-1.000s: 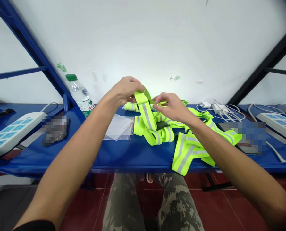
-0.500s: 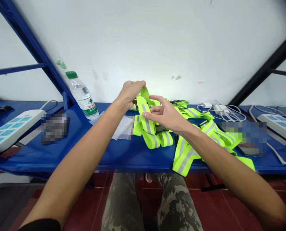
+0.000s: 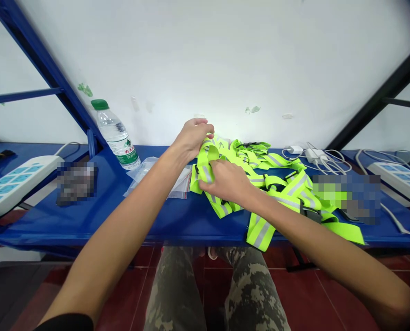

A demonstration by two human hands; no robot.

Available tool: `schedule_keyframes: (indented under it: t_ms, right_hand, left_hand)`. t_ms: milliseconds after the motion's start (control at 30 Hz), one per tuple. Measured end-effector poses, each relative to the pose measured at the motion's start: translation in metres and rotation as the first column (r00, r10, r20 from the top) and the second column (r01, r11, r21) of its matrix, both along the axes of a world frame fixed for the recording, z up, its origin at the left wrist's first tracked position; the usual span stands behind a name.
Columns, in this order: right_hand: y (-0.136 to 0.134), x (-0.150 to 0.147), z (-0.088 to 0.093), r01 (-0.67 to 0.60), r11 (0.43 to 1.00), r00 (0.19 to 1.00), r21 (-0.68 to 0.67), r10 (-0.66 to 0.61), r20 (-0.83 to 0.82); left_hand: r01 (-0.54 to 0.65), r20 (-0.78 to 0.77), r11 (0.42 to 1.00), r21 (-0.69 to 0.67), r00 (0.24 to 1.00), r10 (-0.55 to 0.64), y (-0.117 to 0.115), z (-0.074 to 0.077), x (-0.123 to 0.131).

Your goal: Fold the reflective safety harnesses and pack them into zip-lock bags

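Note:
A tangled neon yellow reflective safety vest (image 3: 296, 186) made of straps with silver stripes lies in a heap on the blue table (image 3: 88, 220). My left hand (image 3: 193, 139) is curled over the top of a raised strap loop (image 3: 205, 168) at the heap's left end. Lower on that same loop, my right hand (image 3: 225, 180) has its fingers closed around the strap. Black buckle parts (image 3: 308, 214) show among the straps near my right forearm. My right hand and forearm hide part of the heap.
A clear plastic bag (image 3: 160, 178) lies left of the straps, behind it a water bottle (image 3: 117, 138). White power strips (image 3: 15, 181) (image 3: 398, 181) sit at both ends, with a charger and cables (image 3: 311, 155) at the back. Blue shelf posts flank the white wall.
My right hand has moved down and closed from spread fingers onto the strap. My left hand has shifted slightly right, and the straps have bunched closer together.

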State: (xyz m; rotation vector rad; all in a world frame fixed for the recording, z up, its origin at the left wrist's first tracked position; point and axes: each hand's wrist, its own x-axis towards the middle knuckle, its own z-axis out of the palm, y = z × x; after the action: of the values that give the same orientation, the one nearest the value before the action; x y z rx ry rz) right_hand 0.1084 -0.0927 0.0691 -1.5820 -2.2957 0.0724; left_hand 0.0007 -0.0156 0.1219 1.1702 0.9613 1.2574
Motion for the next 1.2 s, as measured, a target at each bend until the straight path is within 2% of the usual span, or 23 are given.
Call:
schedule_keyframes:
  t_ms: [67, 167, 267, 367, 433, 533, 600, 633, 700, 767, 800, 867, 967, 1033, 1133, 1200]
  right_hand:
    - [0.004, 0.003, 0.0, 0.008, 1.0, 1.0, 0.0, -0.008, -0.011]
    - [0.017, 0.02, 0.01, -0.042, 0.997, 0.977, -0.064, 0.028, -0.21]
    - [0.032, 0.041, 0.022, -0.124, 0.988, 0.86, -0.094, 0.06, -0.507]
    - [0.042, 0.055, 0.027, -0.188, 0.981, 0.709, -0.037, 0.11, -0.696]
    - [0.044, 0.059, 0.028, -0.19, 0.982, 0.684, 0.001, 0.133, -0.717]
    - [0.04, 0.059, 0.031, -0.231, 0.973, 0.712, 0.016, 0.18, -0.678]
    - [0.036, 0.058, 0.034, -0.273, 0.961, 0.723, 0.038, 0.231, -0.651]
    - [0.035, 0.058, 0.037, -0.262, 0.962, 0.732, 0.08, 0.252, -0.633]
    - [0.035, 0.06, 0.042, -0.162, 0.959, 0.771, 0.231, 0.27, -0.577]
    - [0.037, 0.063, 0.049, -0.013, 0.92, 0.818, 0.393, 0.236, -0.524]
    - [0.038, 0.065, 0.053, 0.057, 0.892, 0.836, 0.449, 0.204, -0.51]
    - [0.039, 0.07, 0.063, 0.178, 0.839, 0.85, 0.514, 0.132, -0.509]
    - [0.039, 0.08, 0.077, 0.33, 0.748, 0.844, 0.575, 0.039, -0.535]
    - [0.041, 0.091, 0.084, 0.417, 0.673, 0.834, 0.611, -0.016, -0.551]
    - [0.048, 0.115, 0.086, 0.523, 0.597, 0.794, 0.608, -0.082, -0.602]
    - [0.054, 0.132, 0.083, 0.566, 0.639, 0.738, 0.521, -0.11, -0.666]
  left_hand:
    - [0.023, -0.003, 0.999, 0.03, 1.0, -0.023, -0.004, 0.0, -0.004]
    - [0.1, -0.132, 0.986, 0.132, 0.988, -0.082, -0.009, -0.001, -0.016]
    - [0.154, -0.293, 0.944, 0.293, 0.954, -0.065, -0.012, -0.007, -0.028]
    - [0.115, -0.37, 0.887, 0.447, 0.927, 0.066, -0.013, -0.016, -0.031]
    - [0.054, -0.35, 0.861, 0.506, 0.925, 0.148, -0.015, -0.02, -0.028]
    - [-0.092, -0.243, 0.851, 0.517, 0.937, 0.249, -0.016, -0.022, -0.019]
    - [-0.105, -0.207, 0.883, 0.457, 0.953, 0.22, -0.018, -0.019, -0.016]
    - [-0.05, -0.21, 0.909, 0.413, 0.966, 0.148, -0.019, -0.018, -0.015]
    - [0.147, -0.244, 0.936, 0.321, 0.967, -0.069, -0.023, -0.017, -0.014]
    - [0.349, -0.322, 0.901, 0.256, 0.91, -0.261, -0.028, -0.019, -0.014]
    - [0.427, -0.392, 0.872, 0.238, 0.864, -0.317, -0.031, -0.022, -0.014]
    - [0.536, -0.573, 0.813, 0.226, 0.749, -0.334, -0.037, -0.031, -0.011]
    - [0.636, -0.789, 0.731, 0.248, 0.571, -0.229, -0.04, -0.043, -0.008]
    - [0.655, -0.86, 0.716, 0.239, 0.485, -0.156, -0.037, -0.043, -0.01]
    - [0.555, -0.885, 0.766, 0.324, 0.465, 0.037, -0.021, -0.035, -0.023]
    - [0.407, -0.832, 0.782, 0.472, 0.498, 0.243, -0.004, -0.029, -0.038]
